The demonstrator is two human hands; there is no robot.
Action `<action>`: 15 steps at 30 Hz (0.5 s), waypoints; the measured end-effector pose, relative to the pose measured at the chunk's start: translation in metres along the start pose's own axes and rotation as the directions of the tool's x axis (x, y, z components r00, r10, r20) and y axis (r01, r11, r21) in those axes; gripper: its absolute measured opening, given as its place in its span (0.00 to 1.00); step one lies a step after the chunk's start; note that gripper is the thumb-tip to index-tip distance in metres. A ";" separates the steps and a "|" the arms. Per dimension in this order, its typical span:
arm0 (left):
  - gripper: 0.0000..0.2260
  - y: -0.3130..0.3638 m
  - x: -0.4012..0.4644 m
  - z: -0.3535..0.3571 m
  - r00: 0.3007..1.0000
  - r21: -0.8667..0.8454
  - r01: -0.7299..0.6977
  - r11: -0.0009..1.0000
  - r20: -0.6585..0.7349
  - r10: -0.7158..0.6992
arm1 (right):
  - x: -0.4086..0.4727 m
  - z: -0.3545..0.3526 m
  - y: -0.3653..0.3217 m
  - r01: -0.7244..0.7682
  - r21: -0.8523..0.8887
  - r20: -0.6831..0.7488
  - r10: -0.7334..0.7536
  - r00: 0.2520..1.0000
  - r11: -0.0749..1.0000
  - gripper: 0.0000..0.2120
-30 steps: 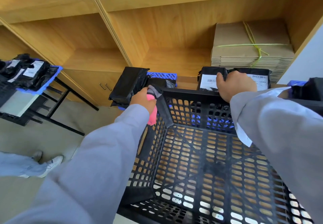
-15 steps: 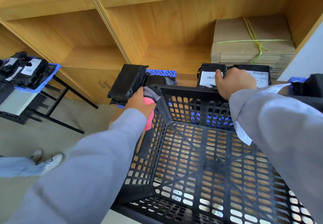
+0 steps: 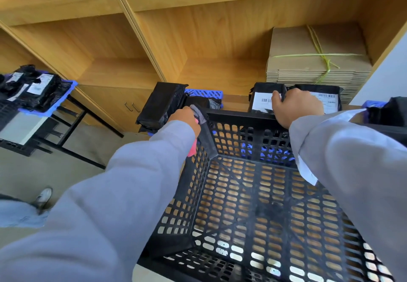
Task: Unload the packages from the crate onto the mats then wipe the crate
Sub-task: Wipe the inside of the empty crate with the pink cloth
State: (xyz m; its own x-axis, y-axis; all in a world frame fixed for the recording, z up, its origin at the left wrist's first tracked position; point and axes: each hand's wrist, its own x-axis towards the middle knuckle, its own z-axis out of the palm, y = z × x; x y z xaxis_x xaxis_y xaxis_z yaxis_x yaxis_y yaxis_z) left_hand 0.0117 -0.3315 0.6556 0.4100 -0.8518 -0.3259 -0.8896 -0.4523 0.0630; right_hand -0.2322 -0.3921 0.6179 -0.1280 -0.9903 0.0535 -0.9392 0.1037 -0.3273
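Note:
A black lattice crate [image 3: 253,204] stands before me with nothing inside it. My left hand [image 3: 184,118] grips a pink and grey cloth [image 3: 199,114] pressed on the crate's far left corner. My right hand [image 3: 295,107] grips the crate's far rim. Beyond the rim lie black packages with white labels [image 3: 263,100], partly behind my hand. More black packages [image 3: 160,105] lie on a blue mat [image 3: 204,93] at the far left of the crate.
Wooden shelving fills the back, with a tied bundle of flat cardboard [image 3: 317,57] at right. A side table at left carries black packages on a blue mat [image 3: 33,90]. Another person's leg and shoe [image 3: 43,198] are on the floor at lower left. Another dark package [image 3: 389,112] sits at right.
My left hand with the cloth has slid along the crate's left rim up to its far corner. My right hand has kept its grip on the far rim.

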 end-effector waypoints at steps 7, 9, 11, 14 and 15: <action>0.14 -0.021 0.002 -0.014 0.977 -0.242 -0.205 0.948 0.012 0.214 | 0.002 0.001 -0.001 0.001 -0.013 -0.010 -0.002 1.000 1.000 0.27; 0.15 -0.014 0.006 -0.011 0.954 -0.149 -0.296 0.944 0.003 0.299 | 0.002 0.001 0.000 0.003 -0.015 -0.009 -0.003 1.000 1.000 0.28; 0.16 -0.003 0.013 -0.006 0.948 -0.007 -0.317 0.949 0.019 0.317 | 0.001 0.001 0.000 0.010 -0.014 -0.012 -0.010 1.000 1.000 0.28; 0.18 0.011 0.019 0.000 0.963 0.219 -0.258 0.941 -0.019 0.268 | 0.000 0.000 0.000 0.010 -0.015 -0.007 -0.011 1.000 1.000 0.28; 0.18 0.013 0.020 0.001 0.967 0.267 -0.236 0.934 -0.034 0.254 | 0.000 0.000 0.000 0.006 -0.013 -0.005 -0.006 1.000 1.000 0.27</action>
State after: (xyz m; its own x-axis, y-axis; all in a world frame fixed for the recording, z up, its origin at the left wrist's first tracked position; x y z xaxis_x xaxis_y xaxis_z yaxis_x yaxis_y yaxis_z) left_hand 0.0076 -0.3542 0.6486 0.1774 -0.9471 -0.2674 -0.9817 -0.1512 -0.1156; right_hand -0.2319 -0.3923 0.6182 -0.1234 -0.9906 0.0599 -0.9440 0.0985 -0.3149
